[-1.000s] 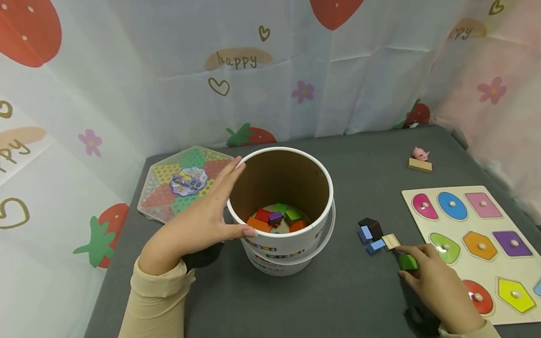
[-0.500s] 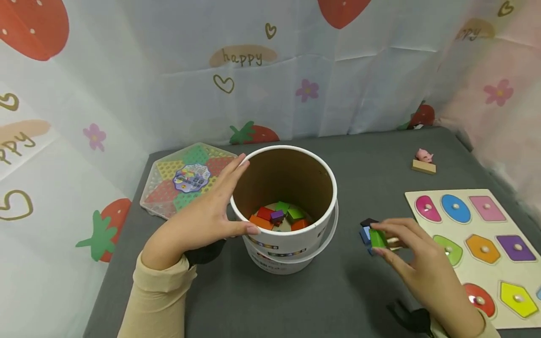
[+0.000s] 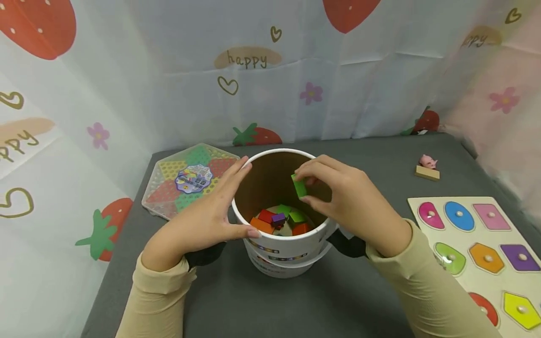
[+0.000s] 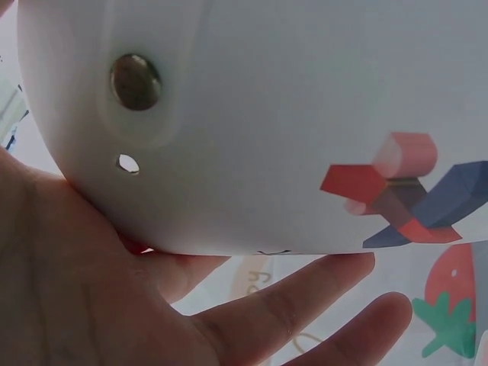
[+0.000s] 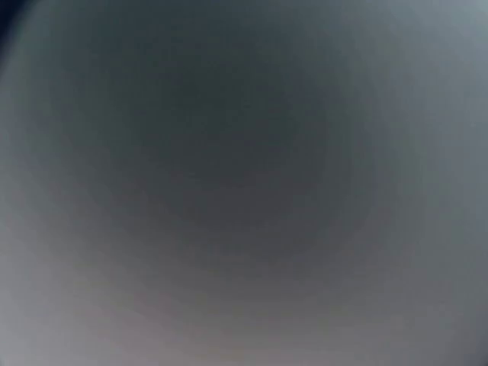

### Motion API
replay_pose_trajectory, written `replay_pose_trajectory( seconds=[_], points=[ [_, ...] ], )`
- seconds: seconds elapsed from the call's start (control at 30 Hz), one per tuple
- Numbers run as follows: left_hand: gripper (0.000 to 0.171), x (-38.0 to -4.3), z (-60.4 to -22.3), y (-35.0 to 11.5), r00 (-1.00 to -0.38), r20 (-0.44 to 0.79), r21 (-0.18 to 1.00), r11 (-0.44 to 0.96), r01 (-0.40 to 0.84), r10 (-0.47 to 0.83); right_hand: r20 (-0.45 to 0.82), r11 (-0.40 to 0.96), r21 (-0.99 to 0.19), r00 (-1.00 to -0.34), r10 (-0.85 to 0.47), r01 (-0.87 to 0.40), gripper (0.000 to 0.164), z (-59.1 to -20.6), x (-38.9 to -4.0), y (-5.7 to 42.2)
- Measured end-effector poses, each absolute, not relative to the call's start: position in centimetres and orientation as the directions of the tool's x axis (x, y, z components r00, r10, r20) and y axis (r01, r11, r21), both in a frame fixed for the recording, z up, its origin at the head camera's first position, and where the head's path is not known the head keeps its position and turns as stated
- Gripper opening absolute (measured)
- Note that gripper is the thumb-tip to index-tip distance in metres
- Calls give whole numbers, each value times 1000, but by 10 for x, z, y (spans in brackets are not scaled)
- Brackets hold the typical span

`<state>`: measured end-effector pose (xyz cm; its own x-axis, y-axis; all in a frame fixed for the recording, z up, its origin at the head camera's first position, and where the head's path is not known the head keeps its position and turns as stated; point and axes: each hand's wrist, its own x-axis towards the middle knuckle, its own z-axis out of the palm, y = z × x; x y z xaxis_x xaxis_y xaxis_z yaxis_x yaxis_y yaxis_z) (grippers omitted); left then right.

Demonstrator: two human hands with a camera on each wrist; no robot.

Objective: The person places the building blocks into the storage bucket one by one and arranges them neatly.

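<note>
A white round bucket (image 3: 276, 249) with a brown inside stands on the grey table. On its bottom lie several blocks, among them a purple block (image 3: 278, 219), a red block (image 3: 266, 216) and an orange block (image 3: 262, 226). My left hand (image 3: 207, 213) rests against the bucket's left side, fingers spread and mostly straight, the thumb across the front just below the rim. In the left wrist view the same hand (image 4: 145, 297) touches the white wall. Above the bucket's opening, my right hand (image 3: 342, 192) pinches a green block (image 3: 299, 186) between thumb and fingers. The right wrist view is only blur.
A hexagonal clear-topped board game (image 3: 186, 180) lies behind the left hand. At right is a knobbed shape puzzle board (image 3: 469, 239). Farther back, a pink pig figure (image 3: 428, 162) sits by a wooden block (image 3: 427, 172). A printed curtain (image 3: 186, 108) hangs behind the table.
My right hand has picked up the green block from beside the puzzle board and carried it left over the bucket. The blue, dark and pale blocks there are now hidden. My left hand stays put.
</note>
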<state>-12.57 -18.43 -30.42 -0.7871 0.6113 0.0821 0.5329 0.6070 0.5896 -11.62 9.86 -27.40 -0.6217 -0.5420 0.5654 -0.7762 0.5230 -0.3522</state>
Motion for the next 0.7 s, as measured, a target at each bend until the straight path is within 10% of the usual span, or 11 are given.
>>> replay_pose_trajectory(
  seconds=[0.2, 0.43, 0.7],
  points=[
    [112, -125, -304, -181, -775, 103, 589, 590, 553, 624, 502, 539, -376, -655, -565, -753, 42, -279, -122, 101],
    [111, -128, -304, -182, -773, 100, 590, 589, 553, 626, 715, 584, -322, -596, -365, -745, 39, -278, -112, 127],
    [112, -127, -304, -187, -784, 76, 604, 597, 528, 617, 537, 806, -398, -823, -183, -438, 31, -325, -98, 190]
  ],
)
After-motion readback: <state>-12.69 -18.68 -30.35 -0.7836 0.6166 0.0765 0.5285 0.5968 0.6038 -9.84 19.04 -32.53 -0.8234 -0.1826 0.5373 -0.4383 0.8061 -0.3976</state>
